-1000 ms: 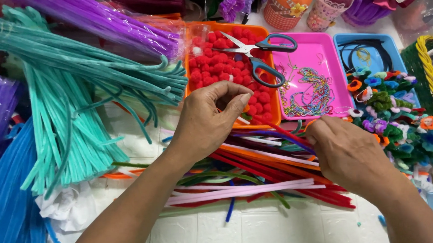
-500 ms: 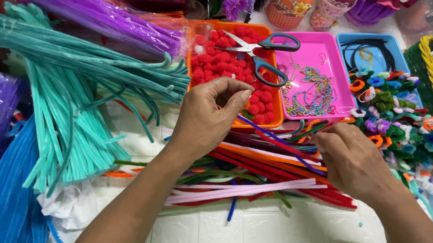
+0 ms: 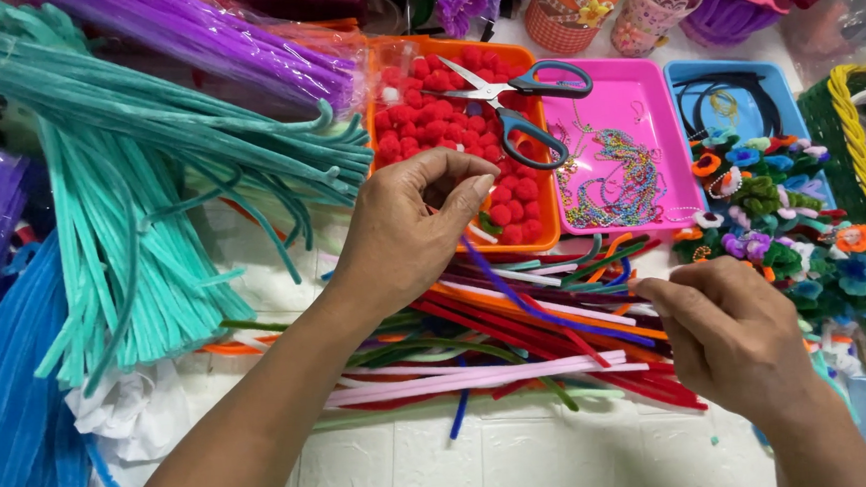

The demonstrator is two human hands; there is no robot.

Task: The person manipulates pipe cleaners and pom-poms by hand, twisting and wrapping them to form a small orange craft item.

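My left hand [image 3: 407, 230] pinches one end of a dark blue pipe cleaner [image 3: 547, 312] just in front of the orange tray. My right hand [image 3: 734, 335] grips the other end, low and to the right, so the stem runs taut and slanted between them. Under it lies a loose pile of pipe cleaners [image 3: 521, 363] in red, pink, orange and green. The orange tray [image 3: 543, 237] holds red pom-poms [image 3: 416, 124], and scissors [image 3: 515, 108] with teal handles lie across its right rim.
Teal pipe cleaner bundles [image 3: 121, 212] fill the left, with blue ones [image 3: 13, 420] below and purple ones [image 3: 211, 51] at the top. A pink tray [image 3: 660, 99] with beaded chains, a blue tray [image 3: 688, 77] and small fabric flowers [image 3: 782, 212] sit to the right.
My hands have drawn apart, the left up toward the orange tray and the right down to the right, stretching the blue pipe cleaner out between them.
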